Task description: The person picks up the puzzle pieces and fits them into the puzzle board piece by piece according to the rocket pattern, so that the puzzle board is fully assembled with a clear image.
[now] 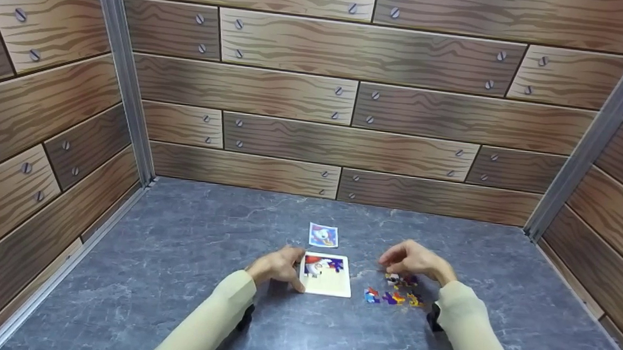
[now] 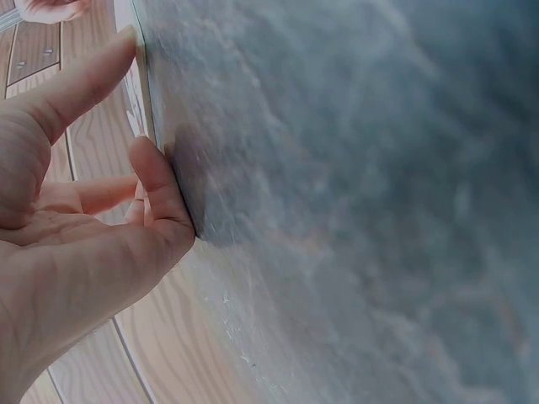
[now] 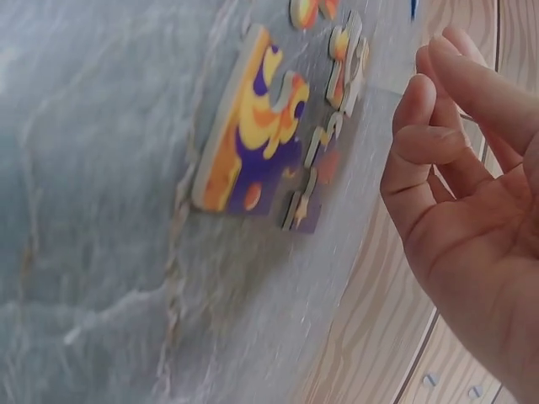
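A booth-like enclosure was shown, most like a lab or recording station, though which could not be told. The grey marbled desk was closed in by a back wall across the upper frame and side walls at the left and right edges. All three were covered with drawn planks and screws, and their corners, upper left and upper right, were lined with grey metal strips.
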The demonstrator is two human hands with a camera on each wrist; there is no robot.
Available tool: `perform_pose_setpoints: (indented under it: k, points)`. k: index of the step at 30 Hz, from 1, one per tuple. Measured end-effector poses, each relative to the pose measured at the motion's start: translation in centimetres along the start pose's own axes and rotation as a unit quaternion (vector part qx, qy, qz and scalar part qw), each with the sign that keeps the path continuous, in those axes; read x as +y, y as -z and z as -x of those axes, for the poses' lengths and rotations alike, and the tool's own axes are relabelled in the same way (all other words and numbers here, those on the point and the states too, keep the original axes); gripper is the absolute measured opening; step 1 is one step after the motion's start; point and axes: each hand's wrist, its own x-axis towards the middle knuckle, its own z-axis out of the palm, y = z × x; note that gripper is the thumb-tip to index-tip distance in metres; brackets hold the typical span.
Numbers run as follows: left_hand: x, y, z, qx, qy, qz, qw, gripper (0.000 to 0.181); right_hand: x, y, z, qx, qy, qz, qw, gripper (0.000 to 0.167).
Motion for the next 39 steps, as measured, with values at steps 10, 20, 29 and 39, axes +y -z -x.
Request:
perform_pose_setpoints:
  k: [10,20,29,39]
  points:
    - [0.07,-0.05,-0.05,0.005,-0.001,-0.010,0.9999,0.061,0.26,0.39,0.39,0.001,0.013,0.017,0.9998,0.028]
    - [0.08,-0.01,0.00,0.006,0.011,-0.001,0.9999,0.063,0.85,0.61,0.47,-0.017,-0.009,0.046,0.9987,0.031]
    - [0.11,0.07,-0.27,0.000,0.011,-0.003,0.9999,0.063,0.78,0.38,0.61,-0.039,-0.013,0.052,0.9978,0.036]
    - [-0.03,-0.03,-0.05,0.002,0.015,0.002,0.9999,0.063,0.94,-0.02,0.55,-0.046,0.004,0.061,0.9971,0.037]
